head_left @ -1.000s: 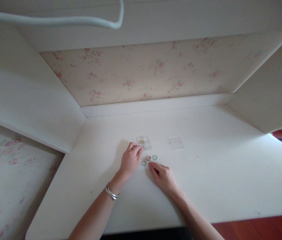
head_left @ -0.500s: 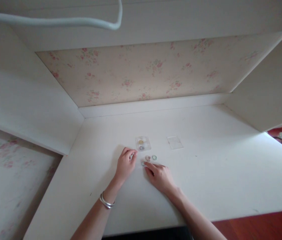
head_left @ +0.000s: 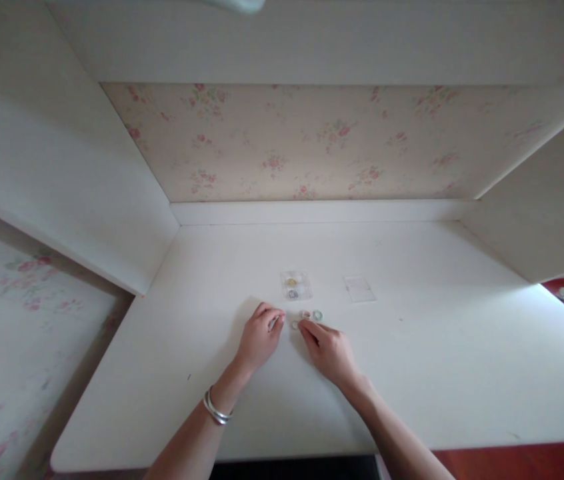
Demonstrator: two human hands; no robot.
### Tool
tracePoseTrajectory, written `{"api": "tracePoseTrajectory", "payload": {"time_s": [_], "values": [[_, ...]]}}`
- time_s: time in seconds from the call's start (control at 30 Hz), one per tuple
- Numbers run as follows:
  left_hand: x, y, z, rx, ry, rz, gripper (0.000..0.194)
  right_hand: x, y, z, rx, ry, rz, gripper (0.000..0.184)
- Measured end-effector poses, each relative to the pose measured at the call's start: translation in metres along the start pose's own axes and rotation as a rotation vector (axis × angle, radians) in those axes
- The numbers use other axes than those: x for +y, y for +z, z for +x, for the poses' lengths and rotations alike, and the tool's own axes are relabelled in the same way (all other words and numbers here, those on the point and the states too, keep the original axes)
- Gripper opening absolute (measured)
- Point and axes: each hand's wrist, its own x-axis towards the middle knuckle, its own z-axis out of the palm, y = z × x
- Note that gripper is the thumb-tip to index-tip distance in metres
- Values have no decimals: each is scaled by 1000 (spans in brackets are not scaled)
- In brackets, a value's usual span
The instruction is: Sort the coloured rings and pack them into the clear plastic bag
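Observation:
My right hand (head_left: pixel 329 350) has thumb and forefinger pinched at the edge of a small pale ring (head_left: pixel 295 325) on the white table. Just beyond those fingertips lie a reddish ring (head_left: pixel 305 314) and a pale green ring (head_left: pixel 317 315). My left hand (head_left: pixel 262 333) rests to the left, its fingers curled with thumb and forefinger close together; whatever they hold, if anything, is too small to make out. Past the hands sits a clear divided box (head_left: pixel 304 285), with a gold-coloured round piece (head_left: pixel 291 283) and a silvery one (head_left: pixel 293 294) in its left compartments.
A clear flat lid (head_left: pixel 360 289) lies on the table (head_left: pixel 437 347) to the right of the box. White side panels and a back ledge (head_left: pixel 322 211) bound the tabletop. A pale cable or bar (head_left: pixel 242 4) crosses the top edge of view.
The view has shifted and levelled, so everything sits slightly further right. My right thumb and forefinger have drawn closer together at the small ring. My left hand keeps its curled pose.

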Motion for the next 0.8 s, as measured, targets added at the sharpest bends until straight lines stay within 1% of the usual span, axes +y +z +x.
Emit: {"api": "tracePoseTrajectory", "payload": {"time_s": [0.13,0.27,0.37,0.47,0.57,0.8], "values": [[5,0,-5,-60,27,64,23,-1,-10,14,87,38,49,29],[10,2,-10,-145,97,213,22,-3,-18,37,109,22,-1,31],[12,6,-12,-175,141,308,20,-4,-15,54,109,10,-55,32],[11,8,-12,-172,144,336,20,-3,-8,65,97,19,-108,32],[11,8,-13,-172,143,334,20,1,-3,66,97,57,-103,33],[9,11,-14,-187,155,348,20,15,-12,43,236,184,90,36]]}}
